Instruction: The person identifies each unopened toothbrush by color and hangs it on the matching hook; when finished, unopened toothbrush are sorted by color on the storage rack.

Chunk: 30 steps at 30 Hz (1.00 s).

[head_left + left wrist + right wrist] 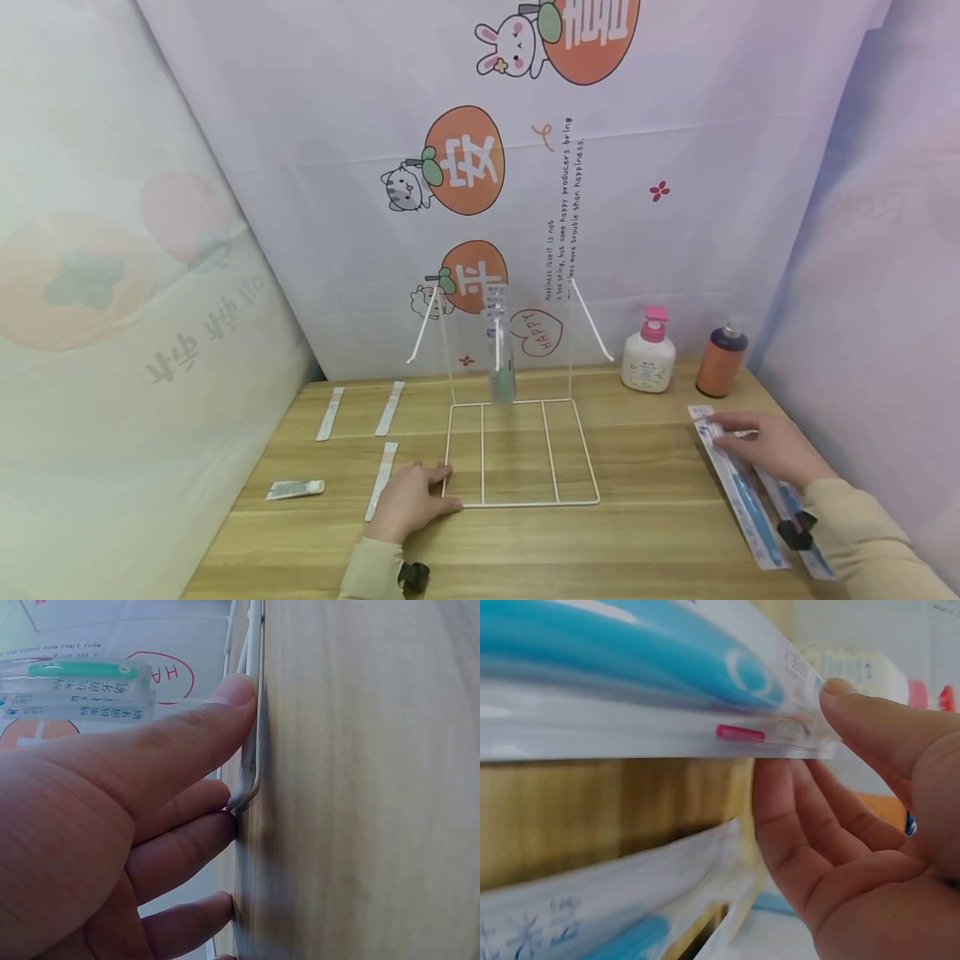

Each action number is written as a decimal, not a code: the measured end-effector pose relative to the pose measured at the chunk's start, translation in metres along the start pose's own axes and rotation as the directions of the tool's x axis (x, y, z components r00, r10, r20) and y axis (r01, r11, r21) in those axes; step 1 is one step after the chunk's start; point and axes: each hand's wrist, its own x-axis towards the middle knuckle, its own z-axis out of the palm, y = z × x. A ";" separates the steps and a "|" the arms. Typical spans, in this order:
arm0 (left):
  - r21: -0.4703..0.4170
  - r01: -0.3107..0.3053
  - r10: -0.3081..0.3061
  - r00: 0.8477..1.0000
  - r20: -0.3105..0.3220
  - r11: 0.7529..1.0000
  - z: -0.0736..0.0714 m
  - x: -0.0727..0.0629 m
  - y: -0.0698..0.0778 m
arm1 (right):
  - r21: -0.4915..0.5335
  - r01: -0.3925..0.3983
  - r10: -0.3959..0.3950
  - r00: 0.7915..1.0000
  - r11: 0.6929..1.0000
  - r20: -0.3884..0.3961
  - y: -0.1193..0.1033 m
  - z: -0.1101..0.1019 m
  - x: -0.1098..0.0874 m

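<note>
A white wire display rack (525, 504) stands mid-table, its hooks sticking forward. My left hand (408, 502) holds the front left corner of its base, thumb on the front wire and fingers by the side wire. Clear-packed toothbrushes (502, 383) hang from the middle hook. At the right, my right hand (776, 450) pinches the far end of a packaged blue toothbrush (750, 508). In the right wrist view, the thumb lies over the pack's edge, fingers beneath. Another toothbrush pack (622, 922) lies below it, partly hidden by the hand and sleeve in the head view.
Pink-topped white pump bottle (648, 362) and a dark pump bottle with an orange label (722, 365) stand at the back right. Several slim white packets (390, 408) and a small tube (295, 489) lie on the left of the wooden table (525, 550). Fabric walls enclose the table.
</note>
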 end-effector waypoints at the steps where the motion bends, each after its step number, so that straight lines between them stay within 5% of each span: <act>1: 0.001 -0.004 0.004 1.000 0.000 1.000 0.000 0.000 0.000 | 0.000 0.018 -0.018 1.000 1.000 -0.017 -0.006 -0.001 -0.001; 10: 0.011 -0.010 0.010 1.000 -0.001 1.000 -0.001 -0.001 0.001 | 0.000 0.157 -0.154 0.972 0.988 -0.179 -0.082 -0.013 -0.010; 14: 0.016 -0.013 0.013 1.000 -0.003 1.000 -0.001 -0.002 0.002 | 0.015 0.272 -0.253 0.914 0.962 -0.315 -0.124 -0.014 -0.019; 20: 0.017 -0.015 0.016 1.000 -0.006 1.000 0.000 -0.001 0.001 | 0.111 0.452 -0.363 0.819 0.885 -0.445 -0.183 -0.016 -0.038; 30: 0.002 0.015 -0.015 1.000 0.012 1.000 0.004 0.000 -0.003 | 0.197 0.579 -0.443 0.765 0.791 -0.467 -0.235 -0.021 -0.063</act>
